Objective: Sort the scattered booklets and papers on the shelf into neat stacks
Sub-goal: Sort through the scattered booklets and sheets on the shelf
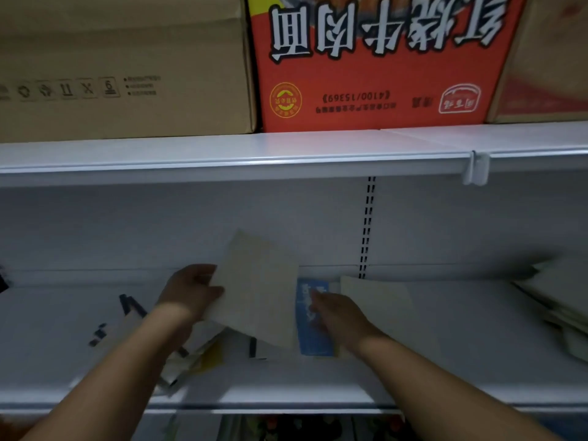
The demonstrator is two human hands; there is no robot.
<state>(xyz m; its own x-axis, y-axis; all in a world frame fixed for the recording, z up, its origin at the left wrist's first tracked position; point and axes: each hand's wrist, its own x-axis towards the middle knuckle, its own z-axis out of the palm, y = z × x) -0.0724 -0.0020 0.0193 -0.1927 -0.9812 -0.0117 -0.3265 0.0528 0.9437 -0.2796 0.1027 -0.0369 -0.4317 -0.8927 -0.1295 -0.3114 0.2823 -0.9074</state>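
Observation:
My left hand (191,289) grips a pale beige sheet (257,291) by its left edge and holds it tilted up above the white shelf (445,361). Beneath that arm lies a loose heap of papers and booklets (194,354), one with a yellow patch. My right hand (337,316) rests on a blue booklet (313,342) lying flat mid-shelf; whether the fingers grip it is unclear. Another pale sheet (375,297) lies just right of the blue booklet. A blurred pile of papers (556,300) sits at the shelf's far right.
An upper white shelf (254,154) carries a brown cardboard box (121,65), a red printed carton (381,58) and another brown box (547,58). A slotted upright (367,227) runs down the back panel. The shelf's front lip (286,405) is near my forearms.

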